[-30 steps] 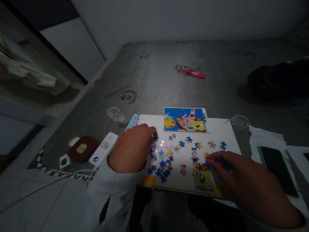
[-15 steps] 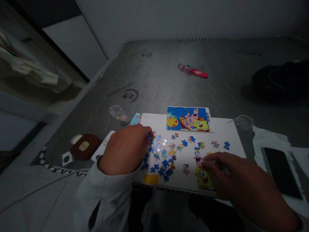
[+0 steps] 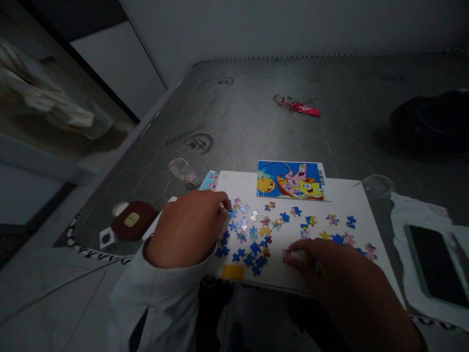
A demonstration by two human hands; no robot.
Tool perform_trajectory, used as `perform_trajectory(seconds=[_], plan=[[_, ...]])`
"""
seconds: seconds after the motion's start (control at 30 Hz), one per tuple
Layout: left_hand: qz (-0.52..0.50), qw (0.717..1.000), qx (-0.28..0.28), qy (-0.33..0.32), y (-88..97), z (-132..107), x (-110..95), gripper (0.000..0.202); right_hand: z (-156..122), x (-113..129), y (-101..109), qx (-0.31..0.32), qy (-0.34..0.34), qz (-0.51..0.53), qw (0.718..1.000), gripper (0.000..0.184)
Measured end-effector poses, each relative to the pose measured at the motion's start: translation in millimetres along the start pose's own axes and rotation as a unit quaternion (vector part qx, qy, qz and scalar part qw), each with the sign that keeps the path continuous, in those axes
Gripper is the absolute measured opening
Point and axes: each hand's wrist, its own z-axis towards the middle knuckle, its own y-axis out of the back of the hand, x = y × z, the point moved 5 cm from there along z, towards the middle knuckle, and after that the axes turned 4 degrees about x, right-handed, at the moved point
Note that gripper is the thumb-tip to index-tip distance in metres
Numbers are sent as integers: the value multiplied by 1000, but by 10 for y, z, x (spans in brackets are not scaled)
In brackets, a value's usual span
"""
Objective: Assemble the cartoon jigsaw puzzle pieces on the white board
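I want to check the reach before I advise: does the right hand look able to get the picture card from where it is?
Probably yes: the picture card lies uncovered, and between it and the right hand only flat puzzle pieces lie on the white board.

The puzzle pieces [image 3: 255, 247] are mostly blue, pink and yellow, the board [image 3: 346, 196] white.

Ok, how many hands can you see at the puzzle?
2: the left hand by the loose puzzle pieces on the left side of the white board, and the right hand over the board's lower right. No other hand shows.
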Motion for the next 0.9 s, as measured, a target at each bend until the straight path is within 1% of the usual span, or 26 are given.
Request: perform_trajectory(seconds=[0.1,0.17,0.3,0.4,0.5,0.77,0.9], plan=[[-8,1000,0,0,1,12,3,18,-6,25,1,-17,12,-1,1000,11],[-12,1000,5,13,-2,17,25,17,-9,58,11,-31,25,0,999,12],[-14,998,-21,57,32,27,140,20,-6,140,48,-56,53,-12,997,16],[-23,997,-37,68,48,49,223,22,6,185,85,-64,67,-15,996,20],[-17,996,-39,78,33,74,283,23,20,208,118,-70,77,-11,995,25],[-63,996,-55,42,-52,174,271,20,50,255,140,-79,85,-17,993,33],[-79,995,-53,30,-84,216,274,15,48,254,93,-58,79,-1,995,31]])
